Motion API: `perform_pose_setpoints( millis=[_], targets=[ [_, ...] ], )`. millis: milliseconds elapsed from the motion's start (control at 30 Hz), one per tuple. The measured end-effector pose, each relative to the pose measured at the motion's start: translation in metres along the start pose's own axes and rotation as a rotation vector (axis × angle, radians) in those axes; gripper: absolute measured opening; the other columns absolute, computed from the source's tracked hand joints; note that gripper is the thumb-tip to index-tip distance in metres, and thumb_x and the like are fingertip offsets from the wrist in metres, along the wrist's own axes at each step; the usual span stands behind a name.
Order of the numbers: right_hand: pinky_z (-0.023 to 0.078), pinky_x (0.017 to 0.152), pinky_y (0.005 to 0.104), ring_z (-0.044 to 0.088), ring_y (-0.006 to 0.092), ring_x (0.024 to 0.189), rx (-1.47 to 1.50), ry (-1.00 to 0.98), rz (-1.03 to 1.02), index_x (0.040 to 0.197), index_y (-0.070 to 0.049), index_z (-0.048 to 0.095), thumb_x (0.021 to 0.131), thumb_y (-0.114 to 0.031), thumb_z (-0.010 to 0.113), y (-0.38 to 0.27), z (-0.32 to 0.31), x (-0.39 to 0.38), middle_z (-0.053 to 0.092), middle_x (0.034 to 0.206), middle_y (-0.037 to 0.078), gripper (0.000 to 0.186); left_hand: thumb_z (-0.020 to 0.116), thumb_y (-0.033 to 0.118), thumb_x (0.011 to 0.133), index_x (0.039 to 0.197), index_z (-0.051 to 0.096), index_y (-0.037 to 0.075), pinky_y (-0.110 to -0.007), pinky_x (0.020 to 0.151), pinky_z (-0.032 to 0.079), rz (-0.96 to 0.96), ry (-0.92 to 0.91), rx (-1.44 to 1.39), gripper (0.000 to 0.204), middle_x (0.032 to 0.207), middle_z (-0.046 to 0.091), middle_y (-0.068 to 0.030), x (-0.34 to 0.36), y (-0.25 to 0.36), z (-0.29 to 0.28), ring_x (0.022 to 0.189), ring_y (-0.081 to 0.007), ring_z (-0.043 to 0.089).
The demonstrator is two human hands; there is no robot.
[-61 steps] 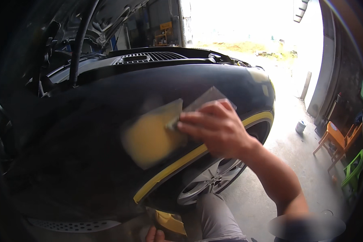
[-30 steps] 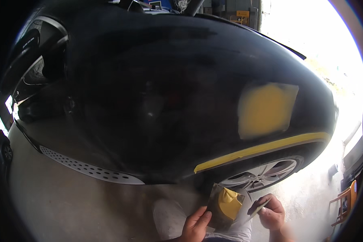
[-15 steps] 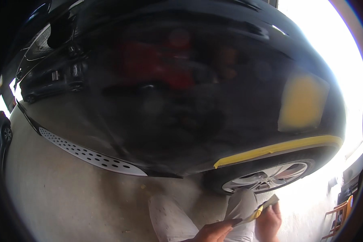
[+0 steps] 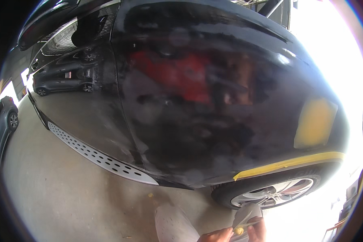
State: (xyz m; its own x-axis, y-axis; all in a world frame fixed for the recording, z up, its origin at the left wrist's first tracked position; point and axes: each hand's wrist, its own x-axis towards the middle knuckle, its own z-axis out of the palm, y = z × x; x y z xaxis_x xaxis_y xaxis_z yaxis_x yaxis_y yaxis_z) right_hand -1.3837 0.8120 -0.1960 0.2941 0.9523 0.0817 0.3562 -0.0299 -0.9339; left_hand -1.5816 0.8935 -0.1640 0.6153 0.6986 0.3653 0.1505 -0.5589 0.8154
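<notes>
At the lower edge, in front of my knees, my left hand [image 4: 216, 235] and my right hand [image 4: 257, 230] are close together, both closed. My right hand grips a thin, pale flat spreader [image 4: 249, 223]. A lump of yellow filler paste [image 4: 238, 231] sits between the hands. The left fingertips pinch a thin flat blade, mostly hidden, beside the paste. Beyond them stands a black car's side panel [image 4: 181, 133] with dull, sanded areas. A yellow filler patch [image 4: 316, 123] covers part of it at the right. Yellow masking tape [image 4: 286, 163] follows the wheel arch.
A wheel [image 4: 274, 193] with silver spokes is right beyond my knees. A silver perforated side step [image 4: 101, 157] runs along the car's lower edge at the left. Another car [image 4: 7, 121] stands at the far left. A wooden chair [image 4: 332, 232] shows at the lower right.
My hands have come closer together, the right one moving left and lower with its spreader. The view has shifted, so the car appears lower and further right.
</notes>
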Motion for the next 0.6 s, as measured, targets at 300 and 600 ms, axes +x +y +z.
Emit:
perform_pose_setpoints(
  millis=[300,600],
  targets=[
    [0.045,0.084,0.0285,0.054,0.0153,0.098,0.914,-0.221,0.203,0.118,-0.003,0.051,0.097,-0.008,0.049,-0.008,0.027,0.002,0.057,0.107,0.007,0.022,0.061,0.004,0.086,0.105,0.061,-0.009,-0.042,0.063,0.051,0.322,0.351,0.232,0.023,0.095,0.062,-0.0241,-0.012,-0.033,-0.011,0.078,-0.0359,0.063],
    [0.045,0.092,0.0474,0.055,0.0256,0.105,1.107,0.019,-0.058,0.118,-0.013,0.053,0.101,-0.017,0.044,-0.082,-0.01,0.049,0.059,0.112,0.005,0.02,0.059,0.006,0.092,0.094,0.06,0.003,-0.028,0.052,0.037,-0.21,0.375,-0.509,0.005,0.067,0.05,-0.0025,-0.053,-0.066,-0.011,0.057,-0.0131,0.045]
  ],
)
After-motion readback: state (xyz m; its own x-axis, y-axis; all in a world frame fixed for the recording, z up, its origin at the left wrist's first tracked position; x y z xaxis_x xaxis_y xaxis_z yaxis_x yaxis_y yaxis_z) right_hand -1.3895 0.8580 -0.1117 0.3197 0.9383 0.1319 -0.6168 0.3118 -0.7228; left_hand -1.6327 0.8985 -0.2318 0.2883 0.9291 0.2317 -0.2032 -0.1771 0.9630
